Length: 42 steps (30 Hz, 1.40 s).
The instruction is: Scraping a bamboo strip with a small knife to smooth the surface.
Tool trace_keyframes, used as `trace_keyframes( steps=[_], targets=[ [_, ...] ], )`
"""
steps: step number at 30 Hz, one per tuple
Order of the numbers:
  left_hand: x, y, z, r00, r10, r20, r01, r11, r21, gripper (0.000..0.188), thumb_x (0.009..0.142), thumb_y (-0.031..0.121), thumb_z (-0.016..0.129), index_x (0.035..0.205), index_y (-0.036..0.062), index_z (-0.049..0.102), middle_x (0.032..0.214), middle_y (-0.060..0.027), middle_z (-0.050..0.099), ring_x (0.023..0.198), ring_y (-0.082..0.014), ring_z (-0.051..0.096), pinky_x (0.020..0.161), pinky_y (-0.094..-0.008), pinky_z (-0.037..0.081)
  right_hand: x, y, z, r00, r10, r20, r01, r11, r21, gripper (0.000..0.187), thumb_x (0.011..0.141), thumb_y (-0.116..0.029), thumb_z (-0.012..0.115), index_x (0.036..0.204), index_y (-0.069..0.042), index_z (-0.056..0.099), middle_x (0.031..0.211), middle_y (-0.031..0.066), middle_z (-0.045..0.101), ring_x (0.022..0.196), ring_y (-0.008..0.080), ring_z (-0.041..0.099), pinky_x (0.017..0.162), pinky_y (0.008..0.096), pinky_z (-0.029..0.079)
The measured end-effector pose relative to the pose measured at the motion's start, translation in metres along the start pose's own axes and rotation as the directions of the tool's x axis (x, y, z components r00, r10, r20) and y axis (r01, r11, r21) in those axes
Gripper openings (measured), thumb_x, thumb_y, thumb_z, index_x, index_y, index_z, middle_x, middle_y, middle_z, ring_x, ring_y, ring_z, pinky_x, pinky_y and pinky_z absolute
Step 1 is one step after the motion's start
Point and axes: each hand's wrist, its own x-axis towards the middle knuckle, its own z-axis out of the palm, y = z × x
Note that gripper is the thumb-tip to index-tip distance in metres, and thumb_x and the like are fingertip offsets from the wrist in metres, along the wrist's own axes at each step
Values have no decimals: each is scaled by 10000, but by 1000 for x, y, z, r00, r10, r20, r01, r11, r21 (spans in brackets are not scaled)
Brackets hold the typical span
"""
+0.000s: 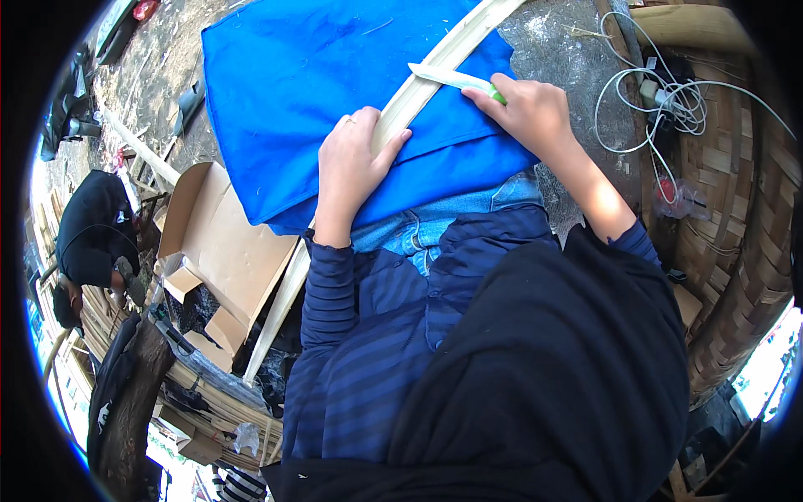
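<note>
A long pale strip point(456, 43), looking like split bamboo, runs diagonally across the blue cloth point(276, 109) on my lap. My left hand point(350, 163) is closed around the strip, thumb along its right edge. Below my left arm, the strip's lower part point(276, 326) seems to carry on toward the lower left. In my right hand point(531, 113) is a knife point(447, 77) with a green handle, most of which the fingers hide. Its pale blade lies across the strip, pointing left, a little beyond my left hand.
An open cardboard box point(222, 243) stands left of my lap. Farther left, a person in dark clothes point(96, 226) bends low. At right are a coiled white cable point(669, 96) and a woven bamboo wall point(711, 176). Dusty ground point(163, 63) stretches away at upper left.
</note>
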Motion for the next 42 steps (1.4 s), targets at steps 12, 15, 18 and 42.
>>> trace_keyframes(
  steps=[12,15,18,42],
  targets=[
    [0,-1,-1,1000,21,-3,-21,999,-45,364,777,342,699,826,17,544,736,-129,553,696,-297,541,608,-396,437,22,42,-3,985,162,-66,-170,976,-135,514,847,-543,574,591,-102,505,472,97,536,431,270,577,384,384,428],
    [1,-1,-2,1000,21,-3,-21,998,-53,362,774,340,701,828,18,545,732,-126,551,696,-294,540,610,-395,437,4,10,3,998,15,57,-15,1000,3,506,851,-529,575,595,-97,509,475,99,538,445,283,583,391,385,430],
    [1,0,-4,1000,8,24,-6,996,-85,364,785,329,690,833,2,537,742,-150,548,716,-319,535,622,-404,423,11,31,6,997,71,17,-71,997,-22,489,840,-533,586,607,-108,514,486,103,544,449,282,586,396,383,435],
    [0,-2,-3,997,-6,71,12,997,-75,359,777,343,695,814,30,523,734,-126,556,723,-299,544,629,-397,436,33,44,4,999,-29,23,30,996,-86,477,856,-514,574,620,-104,511,483,88,536,436,267,576,385,372,431]
  ],
)
